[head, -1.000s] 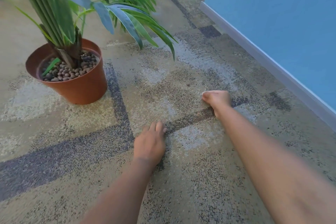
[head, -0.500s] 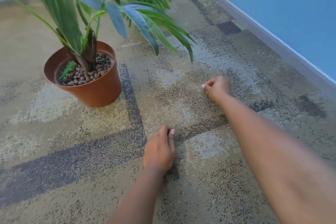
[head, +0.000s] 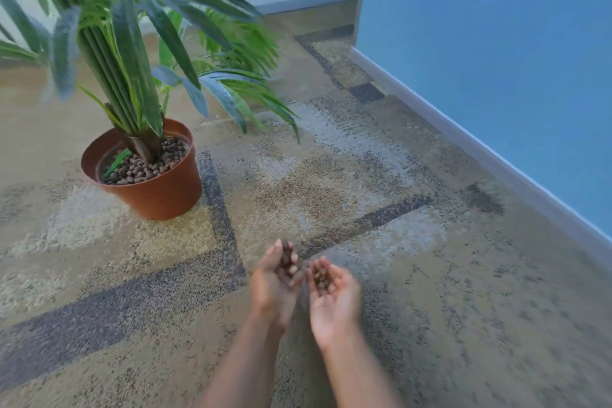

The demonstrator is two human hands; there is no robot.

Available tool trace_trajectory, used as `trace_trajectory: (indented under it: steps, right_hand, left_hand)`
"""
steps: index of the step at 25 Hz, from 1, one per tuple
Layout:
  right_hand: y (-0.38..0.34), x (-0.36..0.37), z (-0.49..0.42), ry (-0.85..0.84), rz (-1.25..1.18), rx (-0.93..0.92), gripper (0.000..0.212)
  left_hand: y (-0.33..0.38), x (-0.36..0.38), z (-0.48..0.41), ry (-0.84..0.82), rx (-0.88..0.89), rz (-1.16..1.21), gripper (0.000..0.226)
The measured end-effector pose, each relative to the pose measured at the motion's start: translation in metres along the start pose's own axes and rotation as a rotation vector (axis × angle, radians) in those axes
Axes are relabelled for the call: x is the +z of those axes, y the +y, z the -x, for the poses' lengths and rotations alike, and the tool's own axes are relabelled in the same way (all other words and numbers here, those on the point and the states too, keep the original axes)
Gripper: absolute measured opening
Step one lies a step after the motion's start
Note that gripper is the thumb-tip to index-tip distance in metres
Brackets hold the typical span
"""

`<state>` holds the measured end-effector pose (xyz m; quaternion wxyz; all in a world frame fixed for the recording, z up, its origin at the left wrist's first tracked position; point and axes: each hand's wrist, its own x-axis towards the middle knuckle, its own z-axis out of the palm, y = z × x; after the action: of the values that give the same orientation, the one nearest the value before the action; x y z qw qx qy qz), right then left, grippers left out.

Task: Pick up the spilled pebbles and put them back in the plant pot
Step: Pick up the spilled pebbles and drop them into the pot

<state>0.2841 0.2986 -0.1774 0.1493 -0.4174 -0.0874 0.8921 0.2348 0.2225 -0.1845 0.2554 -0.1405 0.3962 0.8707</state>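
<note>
Plant pot [head: 155, 189]: upright on carpet [head: 414, 275], topped with pebbles. Left hand [head: 275, 281], right hand [head: 334, 295]: side by side, near the pot's right, palms up, each cupped around loose pebbles [head: 287, 260].

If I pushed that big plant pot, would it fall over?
Possibly. The plant stands tall and leafy above the small orange pot, so it looks top-heavy. The pot narrows toward its base, which probably makes tipping easier. The pebbles filling it likely add some steadying weight, but could spill again.
</note>
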Motion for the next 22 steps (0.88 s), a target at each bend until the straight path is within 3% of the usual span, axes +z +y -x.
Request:
trace_trajectory:
  steps: [6, 16, 19, 22]
  right_hand:
    - [-0.003, -0.006, 0.039, 0.017, -0.143, -0.092, 0.028]
    - [0.000, -0.009, 0.060, -0.011, -0.145, -0.051, 0.030]
    - [0.001, -0.010, 0.058, -0.033, -0.133, -0.026, 0.031]
    - [0.004, -0.006, 0.056, -0.108, -0.155, 0.050, 0.032]
  left_hand:
    - [-0.015, 0.037, 0.037, -0.151, 0.041, 0.179, 0.020]
    - [-0.011, 0.036, 0.057, -0.188, 0.118, 0.101, 0.066]
    - [-0.005, 0.039, 0.061, -0.119, 0.136, 0.086, 0.063]
    - [0.004, 0.031, 0.057, 0.161, 0.390, 0.020, 0.050]
